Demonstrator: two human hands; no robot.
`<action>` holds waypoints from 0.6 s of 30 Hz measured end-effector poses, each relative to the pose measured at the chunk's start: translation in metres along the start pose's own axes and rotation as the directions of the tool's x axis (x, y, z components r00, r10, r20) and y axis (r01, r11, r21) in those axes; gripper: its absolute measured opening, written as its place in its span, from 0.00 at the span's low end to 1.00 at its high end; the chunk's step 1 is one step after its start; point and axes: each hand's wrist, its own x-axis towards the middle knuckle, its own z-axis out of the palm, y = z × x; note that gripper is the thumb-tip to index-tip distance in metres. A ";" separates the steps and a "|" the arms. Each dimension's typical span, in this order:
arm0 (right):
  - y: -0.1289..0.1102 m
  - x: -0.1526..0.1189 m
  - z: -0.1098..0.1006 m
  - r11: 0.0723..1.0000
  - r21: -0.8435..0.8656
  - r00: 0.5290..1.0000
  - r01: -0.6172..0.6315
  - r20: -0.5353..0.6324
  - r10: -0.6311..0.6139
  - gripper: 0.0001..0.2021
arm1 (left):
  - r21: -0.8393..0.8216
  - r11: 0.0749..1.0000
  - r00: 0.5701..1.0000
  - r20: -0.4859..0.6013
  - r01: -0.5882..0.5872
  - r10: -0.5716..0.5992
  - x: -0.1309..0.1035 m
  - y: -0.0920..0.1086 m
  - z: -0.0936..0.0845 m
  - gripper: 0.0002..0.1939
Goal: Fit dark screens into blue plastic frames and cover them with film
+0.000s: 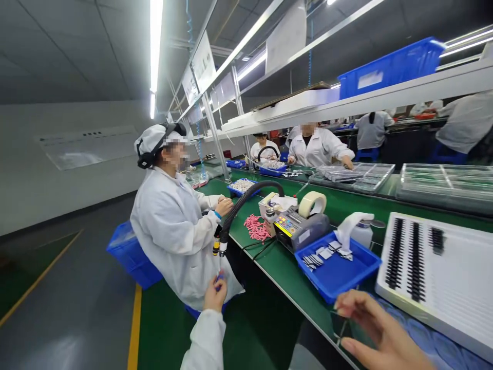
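My left hand (215,294) is closed around a small blue item (219,279), just below the black flexible hose (241,202) with its metal nozzle. At the lower right, my right hand (375,329) curls with thumb and fingers apart, gripping a clear, glass-like plate (341,325) by its edges near the bench edge. Beyond it lies a blue tray (335,277) with small white and black pieces. A white tray (454,272) holding rows of black parts sits to the right.
A tape dispenser machine (300,228) with a tape roll (311,204) stands behind the blue tray. Pink pieces (257,228) lie on the green bench (239,231). A seated co-worker (173,221) is at the left. Clear trays (442,182) line the back.
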 end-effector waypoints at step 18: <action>0.106 0.171 0.296 0.993 -0.042 0.923 0.107 0.376 -0.084 0.13 | -0.066 0.998 0.991 0.136 0.020 -0.011 -0.058 0.072 -0.110 0.11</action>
